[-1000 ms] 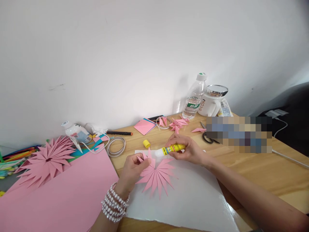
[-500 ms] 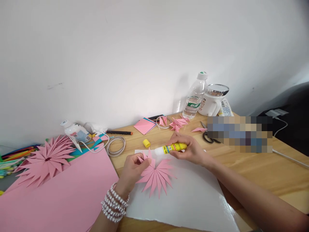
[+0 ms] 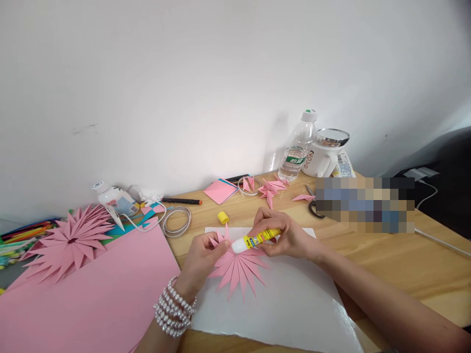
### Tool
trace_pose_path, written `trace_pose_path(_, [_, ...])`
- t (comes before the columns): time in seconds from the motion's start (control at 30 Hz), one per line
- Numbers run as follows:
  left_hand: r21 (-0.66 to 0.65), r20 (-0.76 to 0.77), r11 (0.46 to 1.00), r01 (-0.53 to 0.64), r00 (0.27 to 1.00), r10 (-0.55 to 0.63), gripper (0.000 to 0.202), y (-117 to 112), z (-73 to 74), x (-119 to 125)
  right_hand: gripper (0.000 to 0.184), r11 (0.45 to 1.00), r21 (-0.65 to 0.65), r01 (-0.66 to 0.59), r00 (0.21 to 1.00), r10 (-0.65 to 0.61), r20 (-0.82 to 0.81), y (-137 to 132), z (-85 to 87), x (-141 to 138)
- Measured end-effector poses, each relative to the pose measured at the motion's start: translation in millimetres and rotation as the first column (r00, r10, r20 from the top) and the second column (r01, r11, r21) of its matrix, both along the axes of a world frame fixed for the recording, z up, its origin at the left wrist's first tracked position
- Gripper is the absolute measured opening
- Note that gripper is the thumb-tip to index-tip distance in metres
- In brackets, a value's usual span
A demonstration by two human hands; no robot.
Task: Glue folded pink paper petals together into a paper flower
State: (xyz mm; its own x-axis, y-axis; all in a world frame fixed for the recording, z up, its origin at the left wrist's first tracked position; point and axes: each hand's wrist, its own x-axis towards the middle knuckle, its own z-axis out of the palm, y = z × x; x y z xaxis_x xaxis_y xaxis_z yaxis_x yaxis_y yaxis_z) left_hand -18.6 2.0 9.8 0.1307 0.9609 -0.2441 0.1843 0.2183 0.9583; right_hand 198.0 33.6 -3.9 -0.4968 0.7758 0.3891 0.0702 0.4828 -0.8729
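One glue stick (image 3: pixel 259 239) nearer one pink rosette (image 3: pixel 240 274)

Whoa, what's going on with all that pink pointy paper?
A person's left hand is pinching a spiky pink paper shape over a white sheet. The right hand holds an uncapped glue stick, its white end right by the left fingertips; I can't tell if it touches the paper. The yellow cap is on the wooden table, and another spiky pink shape lies off to the left.
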Motion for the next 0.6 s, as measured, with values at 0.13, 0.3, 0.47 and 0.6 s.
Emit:
trace_pose_path(0.13, [-0.018, 0.004, 1.0, -0.026, 1.0, 0.026, 0.037, 0.1, -1.0, -0.4, 0.023, 0.998, 0.023, 0.05, 0.998, -0.051, 0.024, 2.2, 2.5, 4.9])
trace_pose_path(0.3, [0.014, -0.017, 0.999, -0.037, 0.999, 0.037, 0.037, -0.7, 1.8, 1.5, 0.021, 0.997, 0.038, 0.071, 0.997, -0.073, 0.035, 1.6, 3.6, 2.6])
trace_pose_path(0.47, [0.035, -0.076, 0.997, 0.072, 0.995, -0.069, 0.036, -0.8, 5.4, 1.8, 0.019, 0.993, 0.059, 0.099, 0.991, -0.103, 0.082, 2.8, 0.5, 0.0])
trace_pose_path(0.6, [0.038, -0.048, 0.994, 0.101, 0.994, -0.099, 0.035, -1.4, 7.0, 0.8, 0.016, 0.981, 0.027, 0.193, 0.973, -0.195, 0.123, 6.6, -0.5, 4.0])
